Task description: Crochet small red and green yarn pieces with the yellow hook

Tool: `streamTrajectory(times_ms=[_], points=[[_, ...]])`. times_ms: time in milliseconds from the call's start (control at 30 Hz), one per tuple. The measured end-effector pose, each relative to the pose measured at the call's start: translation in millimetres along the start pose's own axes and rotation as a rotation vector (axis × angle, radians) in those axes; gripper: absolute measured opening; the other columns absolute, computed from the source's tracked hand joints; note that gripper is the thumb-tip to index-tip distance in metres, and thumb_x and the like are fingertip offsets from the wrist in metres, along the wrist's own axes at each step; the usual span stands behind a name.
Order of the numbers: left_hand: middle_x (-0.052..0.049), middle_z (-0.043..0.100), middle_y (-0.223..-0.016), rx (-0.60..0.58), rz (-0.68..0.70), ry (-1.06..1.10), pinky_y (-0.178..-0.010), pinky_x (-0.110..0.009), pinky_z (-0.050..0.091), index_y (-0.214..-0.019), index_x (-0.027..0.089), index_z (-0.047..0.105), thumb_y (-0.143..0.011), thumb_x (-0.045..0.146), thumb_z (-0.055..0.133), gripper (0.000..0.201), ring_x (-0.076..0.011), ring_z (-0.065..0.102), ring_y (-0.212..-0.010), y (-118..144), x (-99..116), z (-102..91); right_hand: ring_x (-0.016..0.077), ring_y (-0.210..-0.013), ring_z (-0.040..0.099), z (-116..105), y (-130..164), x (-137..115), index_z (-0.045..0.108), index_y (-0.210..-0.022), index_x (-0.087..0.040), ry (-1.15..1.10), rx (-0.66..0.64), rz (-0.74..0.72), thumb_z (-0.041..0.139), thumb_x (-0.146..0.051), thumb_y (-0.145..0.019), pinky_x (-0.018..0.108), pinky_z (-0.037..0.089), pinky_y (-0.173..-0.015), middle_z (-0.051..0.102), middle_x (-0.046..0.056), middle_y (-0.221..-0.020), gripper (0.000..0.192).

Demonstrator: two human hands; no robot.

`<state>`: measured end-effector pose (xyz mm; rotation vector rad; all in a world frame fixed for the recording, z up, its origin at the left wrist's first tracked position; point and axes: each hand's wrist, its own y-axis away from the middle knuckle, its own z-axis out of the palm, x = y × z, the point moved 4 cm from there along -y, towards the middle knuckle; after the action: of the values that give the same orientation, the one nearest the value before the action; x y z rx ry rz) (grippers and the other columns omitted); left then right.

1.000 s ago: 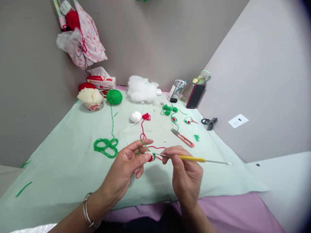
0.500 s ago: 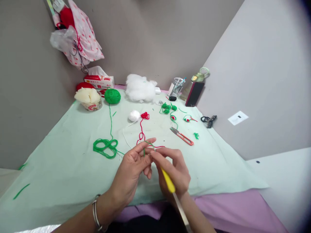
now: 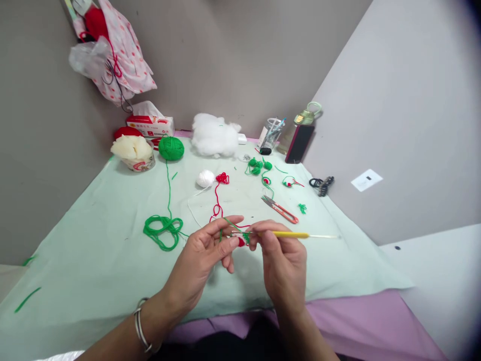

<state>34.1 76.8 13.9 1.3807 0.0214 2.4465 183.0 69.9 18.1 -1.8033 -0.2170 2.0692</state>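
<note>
red-handled snips [image 3: 281, 210] lie just beyond crochet hook [image 3: 289, 234].

A small crochet piece [image 3: 242, 238] in red, white and green is pinched between the fingertips of both hands, held just above a pale green cloth. A crochet hook [image 3: 296, 234] with a yellow handle and thin metal shaft lies nearly level, its working end at the piece, its tail pointing right. Green yarn [image 3: 229, 223] runs over the left forefinger.
</note>
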Motion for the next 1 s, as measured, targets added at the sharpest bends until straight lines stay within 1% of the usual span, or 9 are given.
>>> streamTrajectory(times_ms=[133, 267, 467, 600, 667, 733, 833, 900, 1000], points=[[0.002, 0.062, -0.086, 0.006, -0.012, 0.008, -0.050, -0.019, 0.047, -0.112, 0.023, 0.085, -0.082, 0.027, 0.088, 0.030, -0.0029, 0.045, -0.052, 1, 4, -1.9, 0.0123, -0.064, 0.065, -1, -4, 3, 0.080, -0.090, -0.021, -0.176, -0.019, 0.096, 0.070, -0.036, -0.100, 0.026, 0.055, -0.061, 0.073, 0.002, -0.082, 0.020], [0.002, 0.061, -0.089, 0.021, -0.010, -0.015, -0.048, -0.019, 0.045, -0.113, 0.023, 0.084, -0.082, 0.028, 0.088, 0.031, -0.0033, 0.043, -0.052, 2, 6, -3.2, 0.0132, -0.068, 0.070, -1, -3, -4, 0.078, -0.095, -0.022, -0.129, -0.063, 0.059, 0.062, -0.033, -0.105, 0.026, 0.059, -0.063, 0.076, 0.003, -0.087, 0.022], [0.004, 0.062, -0.085, 0.046, 0.096, -0.223, -0.057, -0.022, 0.047, -0.119, 0.028, 0.082, -0.089, 0.031, 0.084, 0.030, -0.0058, 0.055, -0.055, 2, 6, -9.1, 0.0165, -0.076, 0.070, 0, 13, -20, 0.075, -0.111, -0.025, 0.310, -0.099, -0.253, 0.052, -0.017, -0.107, 0.033, 0.060, -0.071, 0.077, 0.004, -0.095, 0.024], [0.004, 0.062, -0.083, 0.071, 0.135, -0.270, -0.058, -0.022, 0.048, -0.116, 0.027, 0.083, -0.088, 0.031, 0.085, 0.029, -0.0065, 0.056, -0.056, 2, 7, -8.3, 0.0203, -0.082, 0.072, 4, 18, -23, 0.071, -0.120, -0.026, 0.395, -0.124, -0.418, 0.049, -0.010, -0.105, 0.038, 0.060, -0.073, 0.078, 0.007, -0.100, 0.031], [0.004, 0.062, -0.083, 0.102, 0.152, -0.244, -0.057, -0.021, 0.048, -0.117, 0.026, 0.082, -0.085, 0.028, 0.087, 0.033, -0.0062, 0.055, -0.057, 3, 7, -6.5, 0.0213, -0.084, 0.073, 6, 19, -19, 0.071, -0.121, -0.026, 0.452, -0.152, -0.487, 0.052, -0.008, -0.102, 0.037, 0.061, -0.072, 0.078, 0.007, -0.098, 0.032], [0.004, 0.063, -0.085, 0.112, 0.132, -0.153, -0.054, -0.020, 0.048, -0.126, 0.027, 0.078, -0.081, 0.027, 0.090, 0.047, -0.0062, 0.054, -0.057, 4, 5, -4.1, 0.0224, -0.088, 0.074, 7, 21, -15, 0.072, -0.125, -0.026, 0.564, -0.155, -0.595, 0.058, -0.007, -0.099, 0.037, 0.061, -0.071, 0.078, 0.008, -0.099, 0.035], [0.006, 0.056, -0.073, 0.045, -0.037, 0.056, -0.045, -0.018, 0.042, -0.137, 0.022, 0.072, -0.079, 0.028, 0.092, 0.062, -0.0051, 0.043, -0.050, 3, -1, 0.0, 0.0246, -0.093, 0.074, 6, 24, -11, 0.074, -0.131, -0.030, 0.675, -0.123, -0.714, 0.067, -0.008, -0.096, 0.037, 0.062, -0.073, 0.077, 0.010, -0.106, 0.042], [0.009, 0.048, -0.064, 0.010, -0.150, 0.159, -0.042, -0.015, 0.034, -0.132, 0.017, 0.075, -0.079, 0.027, 0.092, 0.056, -0.0029, 0.031, -0.047, 3, -3, 0.5, 0.0237, -0.092, 0.073, 2, 20, -11, 0.075, -0.127, -0.031, 0.562, -0.099, -0.616, 0.063, -0.010, -0.098, 0.038, 0.062, -0.074, 0.077, 0.008, -0.103, 0.038], [0.009, 0.048, -0.063, 0.010, -0.157, 0.200, -0.041, -0.013, 0.029, -0.122, 0.016, 0.079, -0.080, 0.023, 0.091, 0.044, -0.0008, 0.023, -0.046, 1, 0, -1.5, 0.0181, -0.076, 0.067, -4, 9, -11, 0.078, -0.110, -0.028, 0.228, -0.028, -0.321, 0.055, -0.014, -0.105, 0.034, 0.058, -0.068, 0.074, 0.004, -0.090, 0.027]])
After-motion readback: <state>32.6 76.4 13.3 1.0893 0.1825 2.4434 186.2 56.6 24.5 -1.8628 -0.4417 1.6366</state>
